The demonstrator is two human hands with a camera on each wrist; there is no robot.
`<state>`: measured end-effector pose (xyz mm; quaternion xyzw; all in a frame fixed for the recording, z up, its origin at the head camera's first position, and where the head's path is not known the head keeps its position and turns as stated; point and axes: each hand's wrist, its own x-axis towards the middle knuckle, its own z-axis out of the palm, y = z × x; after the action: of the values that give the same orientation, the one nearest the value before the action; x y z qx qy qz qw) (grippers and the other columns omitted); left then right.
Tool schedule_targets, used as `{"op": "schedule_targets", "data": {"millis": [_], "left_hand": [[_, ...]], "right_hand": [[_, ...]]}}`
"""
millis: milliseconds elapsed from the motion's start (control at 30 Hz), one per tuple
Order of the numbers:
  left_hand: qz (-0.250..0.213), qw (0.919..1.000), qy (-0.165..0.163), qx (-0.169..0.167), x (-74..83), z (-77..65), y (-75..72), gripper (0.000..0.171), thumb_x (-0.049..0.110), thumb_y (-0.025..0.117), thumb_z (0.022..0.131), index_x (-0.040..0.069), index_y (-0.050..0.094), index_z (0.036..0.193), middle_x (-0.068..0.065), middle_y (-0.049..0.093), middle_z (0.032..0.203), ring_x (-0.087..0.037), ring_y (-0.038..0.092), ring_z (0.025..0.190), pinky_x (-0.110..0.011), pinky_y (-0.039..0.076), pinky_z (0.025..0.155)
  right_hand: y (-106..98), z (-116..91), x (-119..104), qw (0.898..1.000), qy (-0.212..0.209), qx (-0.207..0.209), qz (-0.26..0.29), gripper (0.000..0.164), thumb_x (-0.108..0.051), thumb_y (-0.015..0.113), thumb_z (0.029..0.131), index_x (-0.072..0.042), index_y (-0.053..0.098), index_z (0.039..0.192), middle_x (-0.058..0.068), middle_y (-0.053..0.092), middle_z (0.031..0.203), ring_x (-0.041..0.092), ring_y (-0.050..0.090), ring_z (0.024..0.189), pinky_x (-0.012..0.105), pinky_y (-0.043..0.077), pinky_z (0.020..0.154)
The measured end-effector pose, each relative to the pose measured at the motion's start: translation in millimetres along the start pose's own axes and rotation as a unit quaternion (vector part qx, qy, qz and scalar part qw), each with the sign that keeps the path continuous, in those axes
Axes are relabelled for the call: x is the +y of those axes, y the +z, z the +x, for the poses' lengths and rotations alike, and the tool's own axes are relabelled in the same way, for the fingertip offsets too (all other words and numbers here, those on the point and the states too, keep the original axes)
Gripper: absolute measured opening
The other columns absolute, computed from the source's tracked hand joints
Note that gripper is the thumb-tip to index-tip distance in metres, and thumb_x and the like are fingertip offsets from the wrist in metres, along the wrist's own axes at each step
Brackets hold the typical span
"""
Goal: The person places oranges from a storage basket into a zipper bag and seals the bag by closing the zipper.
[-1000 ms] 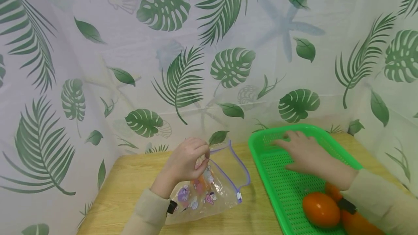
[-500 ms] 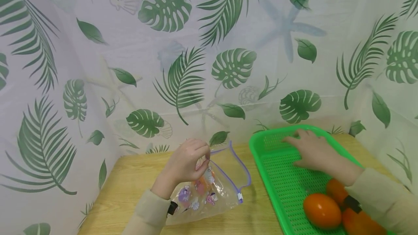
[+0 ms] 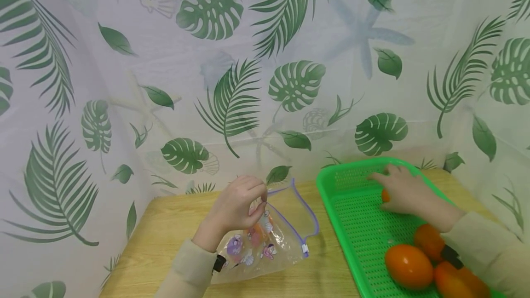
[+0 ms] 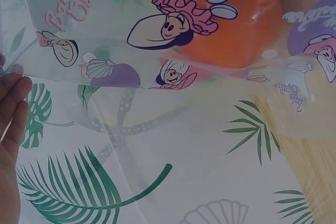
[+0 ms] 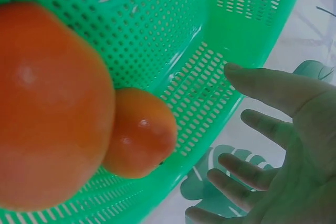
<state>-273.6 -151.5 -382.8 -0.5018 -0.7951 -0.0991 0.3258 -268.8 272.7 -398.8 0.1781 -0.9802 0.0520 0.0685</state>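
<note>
My left hand (image 3: pixel 238 203) pinches the upper edge of a clear zip bag (image 3: pixel 281 247) with purple trim and cartoon shell prints. The bag's mouth gapes toward the right, and a white slider (image 3: pixel 305 248) sits at its lower corner. Through the plastic, a rounded orange shape (image 4: pixel 236 38) shows in the left wrist view. Over the far end of a green basket (image 3: pixel 337 224) is my right hand (image 3: pixel 406 192), its fingers spread in the right wrist view. Part of a small orange-red tomato (image 3: pixel 385 195) shows beside its thumb; the hand covers the rest.
Several larger orange-red tomatoes (image 3: pixel 409 266) lie at the basket's near end, partly under the right sleeve (image 3: pixel 488 252). The wooden table (image 3: pixel 165 233) meets a leaf-printed curtain (image 3: pixel 265 105) at the back and both sides. The basket stands right of the bag.
My right hand has moved to the right over the basket, and part of a small tomato now shows beside it. My left hand and the bag stay nearly in place.
</note>
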Motion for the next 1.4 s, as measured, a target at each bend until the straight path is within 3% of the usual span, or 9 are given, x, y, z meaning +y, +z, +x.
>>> {"op": "schedule_targets", "data": {"millis": [567,933,1400], "left_hand": [[0.004,0.9999,-0.006,-0.011,1.0,-1.7,-0.7,0.018,0.011,0.079,0.079,0.016,0.063,0.084,0.005,0.069,0.087,-0.015,0.067,0.087,-0.03,0.056,0.085],[-0.001,0.9999,-0.007,-0.009,-0.3,-2.2,0.3,0.017,0.01,0.078,0.08,0.016,0.062,0.084,0.005,0.068,0.086,-0.015,0.066,0.086,-0.03,0.056,0.085],[-0.004,1.0,-0.003,-0.005,-0.4,-1.6,3.0,0.017,0.01,0.077,0.079,0.016,0.062,0.083,0.005,0.067,0.085,-0.014,0.066,0.083,-0.03,0.056,0.083]], "right_hand": [[17,0,23,1.0,0.014,-0.014,0.017,0.081,-0.01,0.094,0.061,-0.006,0.065,0.136,0.039,0.053,0.124,0.059,0.055,0.109,0.066,0.058,0.068],[20,-2,32,0.999,0.015,-0.033,0.008,0.085,-0.012,0.097,0.058,-0.004,0.065,0.136,0.042,0.052,0.129,0.063,0.052,0.113,0.069,0.058,0.073],[27,2,37,0.998,0.025,-0.061,0.025,0.082,-0.008,0.097,0.059,-0.001,0.065,0.134,0.046,0.048,0.124,0.061,0.052,0.107,0.061,0.059,0.068]]}}
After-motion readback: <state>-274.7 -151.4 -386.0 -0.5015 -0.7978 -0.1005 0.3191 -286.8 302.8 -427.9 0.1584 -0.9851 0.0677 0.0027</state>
